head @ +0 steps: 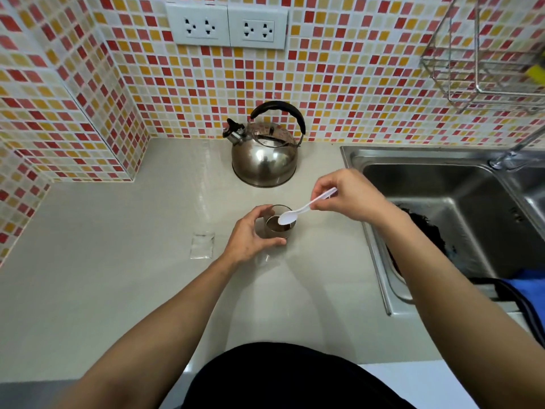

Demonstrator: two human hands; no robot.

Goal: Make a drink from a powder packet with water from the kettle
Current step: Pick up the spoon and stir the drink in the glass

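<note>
In the head view, the left hand wraps around a small clear glass tumbler that stands on the pale grey counter; its grip is closed on the side of the glass and keeps it steady. The glass holds a dark brown liquid, so I judge that the powder and the water are already inside. The right hand holds a white plastic spoon by the end of its handle, pinched between the fingers, and the bowl of the spoon hangs just above the mouth of the glass. The step in hand seems to be the stirring. The next move calls for lowering the spoon into the liquid and turning it gently, while the left hand holds the glass firm so it does not tip. An empty transparent packet lies flat on the counter, left of the glass. The round shiny steel kettle with a black handle stands behind, near the tiled wall, apart from both hands.
</note>
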